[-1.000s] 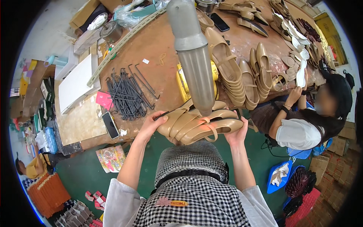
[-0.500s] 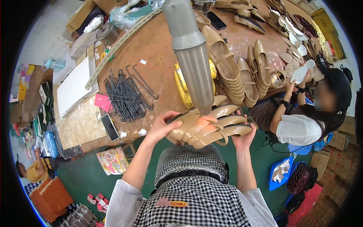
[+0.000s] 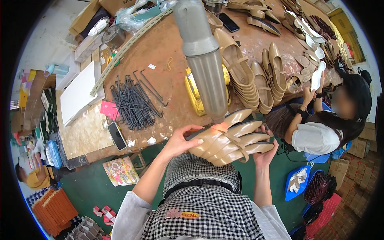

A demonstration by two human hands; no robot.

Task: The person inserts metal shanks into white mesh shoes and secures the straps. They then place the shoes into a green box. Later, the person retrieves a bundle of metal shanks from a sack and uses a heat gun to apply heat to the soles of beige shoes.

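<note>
A fanned bundle of several shiny tan pointed shoes (image 3: 216, 151) with straps hangs between my hands, in front of the table edge. My left hand (image 3: 181, 143) is closed round their heel end, thumb on top. At the toe end, my right hand (image 3: 265, 151) grips from the right side, its fingers partly hidden behind the shoes. Just above the shoes hangs the grey metal nozzle of a hot-air blower (image 3: 206, 80), pointing down. An orange glow falls on the strap of the shoe nearest its tip.
Behind the nozzle is a yellow device (image 3: 194, 94). Black hex keys (image 3: 134, 102) lie in a pile at left, near a phone (image 3: 116, 135) and a white board (image 3: 82, 94). Stacked tan shoes (image 3: 240, 76) stand right. A co-worker (image 3: 320, 132) sits at right holding a white insole-shaped piece (image 3: 318, 76).
My hands and the shoes have moved right and slightly toward me. The toes are spread more evenly, and the glow sits on the uppermost shoe's strap. The co-worker's white piece has turned more upright.
</note>
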